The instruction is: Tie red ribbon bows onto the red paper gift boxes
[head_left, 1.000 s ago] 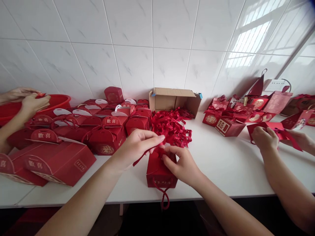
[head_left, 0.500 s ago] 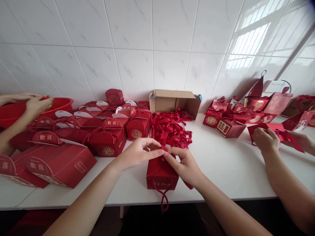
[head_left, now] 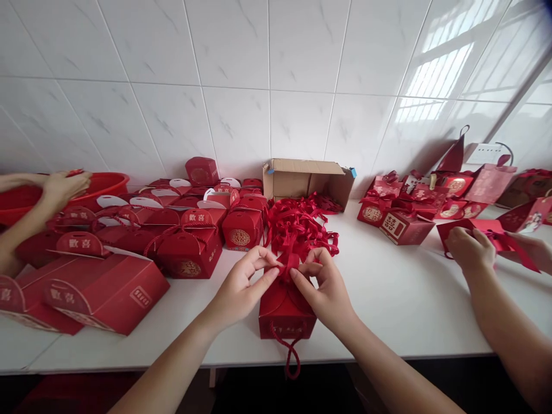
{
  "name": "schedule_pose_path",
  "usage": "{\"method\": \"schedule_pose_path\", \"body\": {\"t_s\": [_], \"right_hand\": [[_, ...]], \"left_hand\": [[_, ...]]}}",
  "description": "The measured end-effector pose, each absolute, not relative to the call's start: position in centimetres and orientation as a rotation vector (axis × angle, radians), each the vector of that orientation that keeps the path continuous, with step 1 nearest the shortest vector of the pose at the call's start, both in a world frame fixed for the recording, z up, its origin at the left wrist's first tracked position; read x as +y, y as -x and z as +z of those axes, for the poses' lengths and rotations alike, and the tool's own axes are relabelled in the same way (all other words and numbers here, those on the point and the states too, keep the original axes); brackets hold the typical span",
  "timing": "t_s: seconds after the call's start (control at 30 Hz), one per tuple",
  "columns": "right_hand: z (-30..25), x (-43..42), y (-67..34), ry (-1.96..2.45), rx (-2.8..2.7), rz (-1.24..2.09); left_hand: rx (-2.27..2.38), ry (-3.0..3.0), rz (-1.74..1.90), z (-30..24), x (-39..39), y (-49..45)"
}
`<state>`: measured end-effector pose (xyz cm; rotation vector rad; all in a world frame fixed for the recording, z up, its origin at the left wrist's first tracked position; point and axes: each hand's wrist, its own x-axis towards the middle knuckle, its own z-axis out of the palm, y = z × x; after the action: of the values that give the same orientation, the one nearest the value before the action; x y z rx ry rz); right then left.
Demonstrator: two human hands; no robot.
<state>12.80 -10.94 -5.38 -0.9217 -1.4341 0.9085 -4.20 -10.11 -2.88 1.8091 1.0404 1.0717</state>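
A small red gift box [head_left: 288, 313] stands near the table's front edge, its twisted red cord handle [head_left: 294, 359] hanging over that edge. On top of the box is a red ribbon [head_left: 292, 265] with a loop standing up. My left hand [head_left: 246, 283] pinches the ribbon from the left between thumb and fingers. From the right, my right hand [head_left: 324, 283] pinches it too, the thumb pressed near the ribbon's middle. Part of the box top is hidden behind my fingers.
Behind the box lies a heap of red ribbons [head_left: 302, 227], spilling from a cardboard box [head_left: 297, 167]. Red gift boxes [head_left: 190, 253] crowd the left, more [head_left: 407, 227] the right. One person's hands work over a red basin [head_left: 107, 184]; another's hand [head_left: 470, 247] holds a ribboned box.
Both my hands have drawn slightly apart at the ribbon, and an upright loop now shows between them. The gift box has stayed nearly in place.
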Motion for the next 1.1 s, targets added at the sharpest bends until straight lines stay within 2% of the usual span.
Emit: {"method": "schedule_pose_path", "body": {"t_s": [0.33, 0.73, 0.87, 1.1], "right_hand": [[-5.0, -12.1, -13.1, 1.001, -1.713, 0.576], [-5.8, -11.8, -13.2, 1.051, -1.713, 0.331], [-5.6, -11.7, -13.1, 1.040, -1.733, 0.464], [-5.3, -10.9, -13.4, 0.970, -1.611, 1.037]], "left_hand": [[1.155, -2.033, 1.317, -4.0, -10.3, 3.0], [1.167, -1.989, 1.260, -4.2, -10.9, 2.9], [1.156, -1.954, 1.310, -4.1, -11.0, 2.6], [1.146, -1.886, 1.343, -4.8, -10.2, 1.9]]}}
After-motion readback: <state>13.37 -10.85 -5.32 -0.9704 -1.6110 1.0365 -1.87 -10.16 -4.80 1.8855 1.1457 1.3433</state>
